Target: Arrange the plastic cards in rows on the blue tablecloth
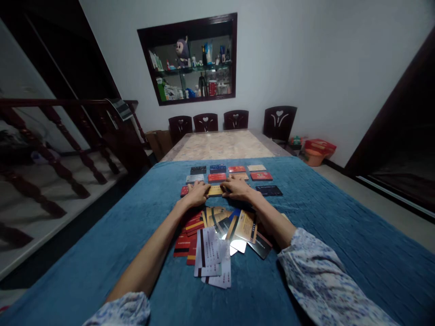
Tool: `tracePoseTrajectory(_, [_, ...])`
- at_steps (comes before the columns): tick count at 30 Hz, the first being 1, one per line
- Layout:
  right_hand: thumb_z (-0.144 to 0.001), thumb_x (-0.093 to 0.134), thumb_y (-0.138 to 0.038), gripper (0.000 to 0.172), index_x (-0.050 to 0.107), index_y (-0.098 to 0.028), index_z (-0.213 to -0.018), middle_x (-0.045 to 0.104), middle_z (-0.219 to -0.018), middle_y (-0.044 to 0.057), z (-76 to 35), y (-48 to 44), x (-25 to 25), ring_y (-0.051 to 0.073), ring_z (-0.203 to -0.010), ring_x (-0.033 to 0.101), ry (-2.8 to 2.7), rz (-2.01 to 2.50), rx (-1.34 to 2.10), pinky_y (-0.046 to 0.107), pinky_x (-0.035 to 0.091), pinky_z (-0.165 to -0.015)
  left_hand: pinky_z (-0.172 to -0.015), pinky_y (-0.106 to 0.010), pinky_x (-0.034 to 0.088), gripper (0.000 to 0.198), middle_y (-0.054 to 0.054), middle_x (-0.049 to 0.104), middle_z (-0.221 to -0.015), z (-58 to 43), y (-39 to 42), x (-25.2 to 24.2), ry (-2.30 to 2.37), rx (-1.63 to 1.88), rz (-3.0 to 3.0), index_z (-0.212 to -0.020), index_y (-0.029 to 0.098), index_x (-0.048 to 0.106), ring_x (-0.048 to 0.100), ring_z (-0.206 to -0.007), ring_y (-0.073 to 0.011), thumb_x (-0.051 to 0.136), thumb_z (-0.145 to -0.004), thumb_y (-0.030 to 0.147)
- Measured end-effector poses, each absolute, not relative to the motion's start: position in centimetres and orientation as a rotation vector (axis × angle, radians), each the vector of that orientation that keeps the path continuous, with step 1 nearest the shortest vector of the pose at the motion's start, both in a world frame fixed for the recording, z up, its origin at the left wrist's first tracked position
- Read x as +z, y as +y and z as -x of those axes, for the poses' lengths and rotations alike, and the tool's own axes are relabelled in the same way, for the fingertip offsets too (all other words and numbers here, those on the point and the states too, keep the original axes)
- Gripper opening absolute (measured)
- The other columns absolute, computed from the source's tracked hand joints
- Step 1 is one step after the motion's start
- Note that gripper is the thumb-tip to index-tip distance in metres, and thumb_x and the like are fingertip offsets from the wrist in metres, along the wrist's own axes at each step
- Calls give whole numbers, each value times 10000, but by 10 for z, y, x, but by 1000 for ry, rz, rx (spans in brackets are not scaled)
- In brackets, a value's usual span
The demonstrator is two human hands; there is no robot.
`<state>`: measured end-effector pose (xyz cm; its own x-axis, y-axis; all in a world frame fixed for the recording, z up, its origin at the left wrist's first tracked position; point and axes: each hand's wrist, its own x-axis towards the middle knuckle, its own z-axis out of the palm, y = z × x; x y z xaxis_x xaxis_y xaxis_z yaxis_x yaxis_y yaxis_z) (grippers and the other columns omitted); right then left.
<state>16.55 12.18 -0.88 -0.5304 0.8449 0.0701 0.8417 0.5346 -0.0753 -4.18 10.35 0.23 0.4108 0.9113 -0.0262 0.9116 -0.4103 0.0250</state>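
cloth [322, 217]: blue, everything sits on it
pile [217, 235]: messy heap of cards between the forearms
rows [234, 174]: cards laid out neatly just past the hands
left hand [198, 194]: fingers flat, not gripping, tips on the gold card's left end
right hand [238, 189]: same deal, on its right end
gold card [215, 190]: flat between both hands, front row

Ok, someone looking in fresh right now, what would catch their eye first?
The left hand and right hand meet on a gold card at mid-table on the blue cloth. Beyond them rows of cards lie neatly. Nearer the person, a loose pile of cards fans out between the forearms.
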Motion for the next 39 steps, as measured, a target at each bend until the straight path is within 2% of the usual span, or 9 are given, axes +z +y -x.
tracePoseTrajectory(7, [-853,642,-454,364,649,-237,-1145,600,-1263,139,-163,121,-8,367,-1227,421,-2656,1545,10,486,408,-914,-903,-458,342,313,-130,573,-1211,42,106,1,1703,-4,-2594,-1132,207,595,424,-1180,-333,519,-832,162])
tracePoseTrajectory(15, [-857,636,-462,300,680,-226,-1036,626,-1203,129,-162,120,-7,341,-1218,440,-2652,1570,33,432,407,-899,-909,-456,338,327,-123,580,-1237,44,109,-4,1666,58,-2600,-1135,205,605,422,-1208,-322,514,-829,135])
tracePoseTrajectory(21, [-875,611,-450,326,661,-215,-1096,597,-1252,146,-162,115,-5,343,-1228,441,-2628,1578,52,411,417,-888,-932,-453,333,379,-116,591,-1241,44,110,-5,1676,106,-2559,-1193,208,597,421,-1205,-319,540,-823,151])
tracePoseTrajectory(31, [-871,617,-385,309,655,-203,-1117,580,-1295,142,-159,117,-7,344,-1248,424,-2635,1588,73,412,415,-912,-893,-453,326,306,-100,638,-1174,42,103,-4,1687,125,-2608,-1090,207,629,431,-1173,-321,533,-810,128])
tracePoseTrajectory(39, [-879,607,-380,310,656,-209,-1133,579,-1291,153,-157,112,-3,355,-1248,428,-2637,1616,74,466,411,-946,-882,-440,329,287,-99,635,-1176,42,102,-4,1689,82,-2647,-1080,212,609,435,-1160,-317,529,-814,140])
